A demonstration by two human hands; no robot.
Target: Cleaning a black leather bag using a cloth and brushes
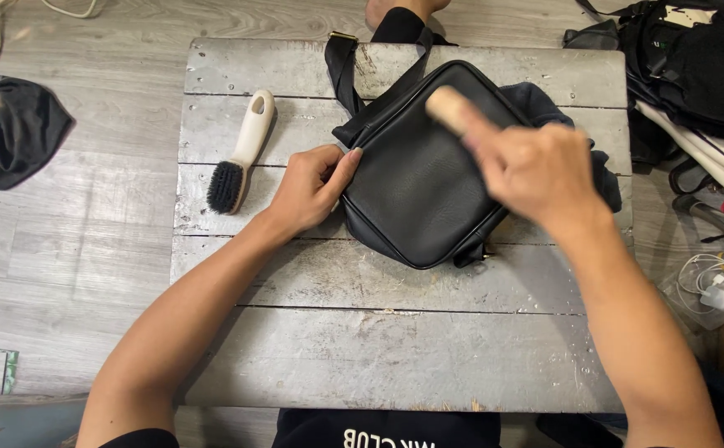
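Head camera looking almost straight down from above the person's chest, sitting close over a grey wooden table [395, 348], both forearms entering from the bottom edge, the table's far edge lying toward the top, floor [71, 249] showing at both sides, only one view.

Person, head-camera view, two arms entering from the bottom edge.
Left hand [312, 189]: bare, no glove, no ring or watch visible; thumbnail short and plain.
Right hand [536, 170]: bare, no glove, no ring, wrist unadorned; slightly motion-blurred.
Forearms: both bare to the elbow, no sleeves in view there.
Upper left arm: edge of a short black sleeve at the bottom left corner.
Torso: black garment with pale lettering, at the bottom edge, centre.
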